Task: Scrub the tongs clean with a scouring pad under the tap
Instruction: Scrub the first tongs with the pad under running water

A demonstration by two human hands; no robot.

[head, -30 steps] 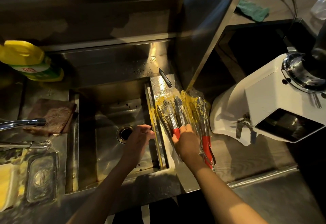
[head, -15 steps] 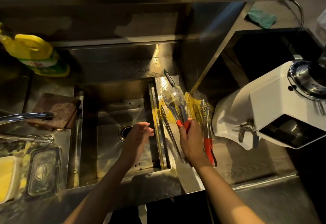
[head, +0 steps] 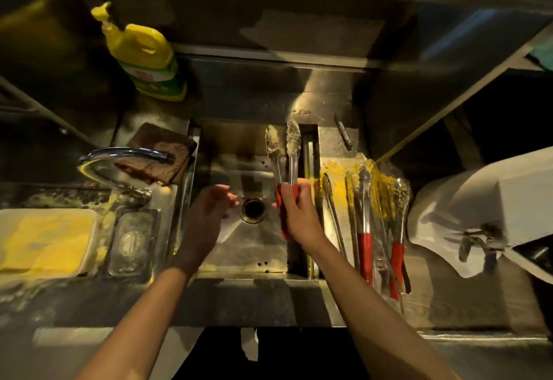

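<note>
Head view. A: Where are the hands?

B: The right hand [head: 294, 212] is clamped round the red sleeve of the red-handled stainless steel tongs [head: 284, 152]. They're held above the right half of the stainless steel sink basin [head: 227, 248], with the tips pointing at its back edge. The left hand [head: 209, 215] hovers left of the round drain [head: 253, 209], fingers apart and relaxed, holding nothing.

A: And the pad?

B: The flat brown fibrous scouring pad [head: 161, 155] lies on the counter at the sink's back-left corner, behind the spout of the curved chrome tap [head: 119, 155]. I see no water running.

A: Risks?

B: My read:
- The spout seems to end at the sink's left rim. If it isn't swung in, water hits the counter.
- The handle sleeve looks smooth. Wet fingers could let the tongs slip and drop into the basin.
- The arms are sprung apart, so scrubbing one arm flexes it and the pad skates off.
- More red-handled tongs [head: 365, 230] lie on the counter along the sink's right edge in yellow powdery residue [head: 338, 179]. Putting clean ones there dirties them again.

A: Surfaces?

B: The scalloped tips are caked in a pale gritty crust. The steel is hard and glossy. The pad looks coarse and limp.
</note>
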